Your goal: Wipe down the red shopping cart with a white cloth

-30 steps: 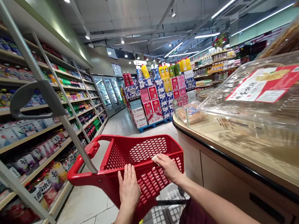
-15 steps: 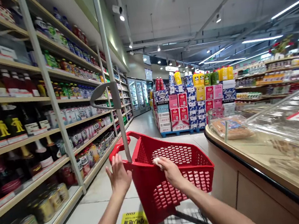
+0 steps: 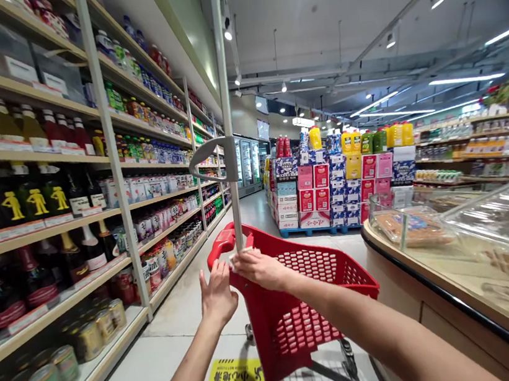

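A red plastic shopping cart (image 3: 309, 317) with a perforated basket stands directly in front of me. My right hand (image 3: 262, 269) is closed on a small white wipe (image 3: 232, 261), pressing it to the basket's near rim beside the pole (image 3: 221, 70). My left hand (image 3: 218, 295) lies with fingers stretched out against the red handle (image 3: 220, 244) at the cart's left corner. The fingertips of both hands are close together there. A grey hook-shaped holder (image 3: 230, 158) is fixed on the pole above them.
Shelves of bottles and cans (image 3: 76, 258) run along the left. To the right is a display counter (image 3: 441, 291) with a clear guard and a packaged item (image 3: 412, 227). Stacked drink boxes (image 3: 314, 198) stand ahead. A yellow floor sign (image 3: 236, 372) lies on the tiles.
My right hand has moved left along the basket rim with the wipe, from mid-rim to the pole, close to my left hand. The whole view has shifted, so the cart appears further right.
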Tool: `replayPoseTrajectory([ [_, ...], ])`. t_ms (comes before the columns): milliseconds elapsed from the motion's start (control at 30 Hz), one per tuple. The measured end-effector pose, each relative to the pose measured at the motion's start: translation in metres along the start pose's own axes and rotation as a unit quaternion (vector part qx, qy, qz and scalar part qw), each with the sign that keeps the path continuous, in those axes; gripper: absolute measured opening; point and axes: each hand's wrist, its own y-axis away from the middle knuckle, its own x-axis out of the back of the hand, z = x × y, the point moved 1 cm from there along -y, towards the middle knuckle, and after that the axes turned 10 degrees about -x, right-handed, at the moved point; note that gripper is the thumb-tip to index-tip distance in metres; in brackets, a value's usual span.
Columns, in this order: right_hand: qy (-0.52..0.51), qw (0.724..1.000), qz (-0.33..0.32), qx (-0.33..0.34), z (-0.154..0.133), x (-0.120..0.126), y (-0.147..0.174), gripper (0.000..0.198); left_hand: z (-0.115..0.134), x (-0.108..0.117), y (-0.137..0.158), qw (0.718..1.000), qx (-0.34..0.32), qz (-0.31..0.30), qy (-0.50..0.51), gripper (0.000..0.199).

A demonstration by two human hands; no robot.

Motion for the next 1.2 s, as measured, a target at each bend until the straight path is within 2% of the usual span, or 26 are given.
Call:
replayPoseTrajectory([
  [67,0.000,1.000,0.009,-0.009,0.006,0.003,0.000,0.033,0.002,-0.001,0.000,1.000,-0.002,0.010,0.003,0.062],
  [167,-0.009,0.992,0.076,-0.096,0.028,0.028,-0.027,0.037,0.007,0.000,0.000,1.000,-0.010,0.028,-0.001,0.061],
  [233,-0.038,0.986,0.097,-0.130,0.031,0.037,-0.032,0.039,0.011,0.001,0.001,1.000,-0.012,0.029,0.000,0.059],
  [300,-0.074,0.986,0.086,-0.120,0.016,0.030,-0.013,0.038,0.014,0.002,0.001,1.000,-0.014,0.023,0.004,0.058],
  [400,-0.086,0.986,0.072,-0.125,-0.021,0.001,0.049,0.035,0.015,0.006,0.000,0.999,-0.020,0.025,0.008,0.054],
  [500,-0.118,0.950,0.109,-0.269,-0.038,-0.027,0.113,0.039,0.009,0.011,-0.008,0.999,-0.021,0.021,0.022,0.046],
  [567,-0.133,0.920,0.122,-0.347,-0.038,-0.038,0.137,0.046,0.003,0.013,-0.017,0.999,0.002,0.007,0.035,0.042],
  [633,-0.142,0.891,0.139,-0.407,-0.037,-0.042,0.141,0.052,0.000,0.014,-0.025,0.999,0.029,-0.008,0.042,0.037],
  [733,-0.161,0.852,0.165,-0.470,-0.047,-0.040,0.114,0.048,0.004,0.016,-0.029,0.998,0.041,-0.011,0.039,0.032],
  [833,-0.202,0.861,0.158,-0.440,-0.065,-0.032,0.078,0.037,0.018,0.019,-0.026,0.999,0.046,0.009,0.025,0.029],
  [900,-0.218,0.873,0.160,-0.406,-0.071,-0.023,0.072,0.033,0.031,0.023,-0.022,0.998,0.049,0.024,0.018,0.029],
  [967,-0.220,0.871,0.176,-0.402,-0.067,-0.014,0.082,0.032,0.046,0.027,-0.020,0.998,0.043,0.033,0.014,0.027],
  [1067,-0.214,0.842,0.203,-0.453,-0.048,0.001,0.114,0.033,0.073,0.034,-0.020,1.000,0.019,0.023,0.007,0.025],
  [1200,-0.207,0.807,0.178,-0.524,-0.027,0.026,0.141,0.031,0.120,0.034,-0.021,0.999,-0.030,0.025,0.024,0.025],
])
